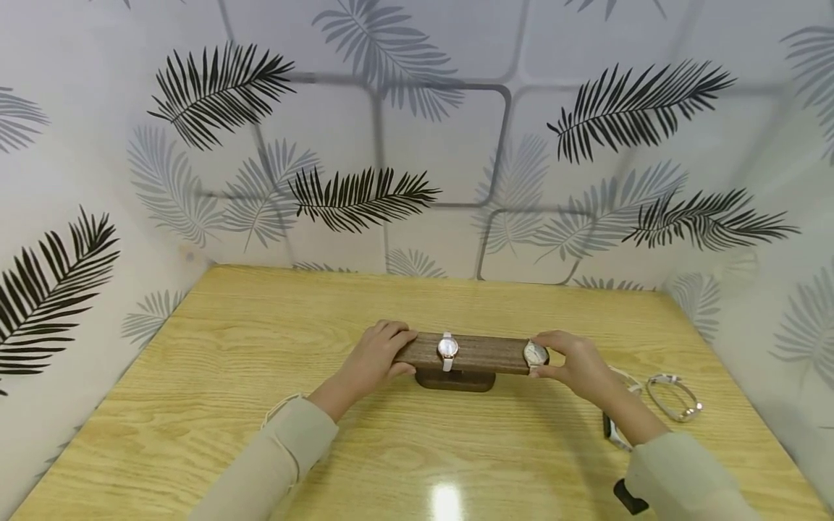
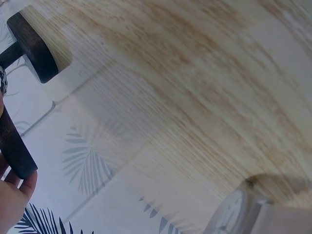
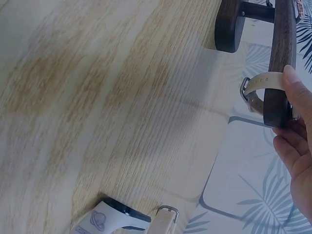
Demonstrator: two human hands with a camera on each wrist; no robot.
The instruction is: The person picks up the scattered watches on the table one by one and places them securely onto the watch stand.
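A person's left hand (image 1: 374,358) grips the left end of a dark brown wooden watch stand (image 1: 485,352), apparently to steady it, while the right hand (image 1: 578,363) clamps a round-faced, cream-strapped watch (image 1: 536,354) at the right end; a white-strapped round watch (image 1: 447,348) sits between. From the left wrist, fingers (image 2: 30,183) wrap the bar's end. From the right wrist, the cream strap loops round the bar, presumably for support; a white planet-printed band (image 3: 99,219) lies on the pale wooden table (image 3: 117,97).

Passage is allowed over the tabletop (image 1: 391,449) before the wooden watch stand (image 1: 489,354), whose ends are blocked by left hand (image 1: 380,354) and right hand (image 1: 576,364).
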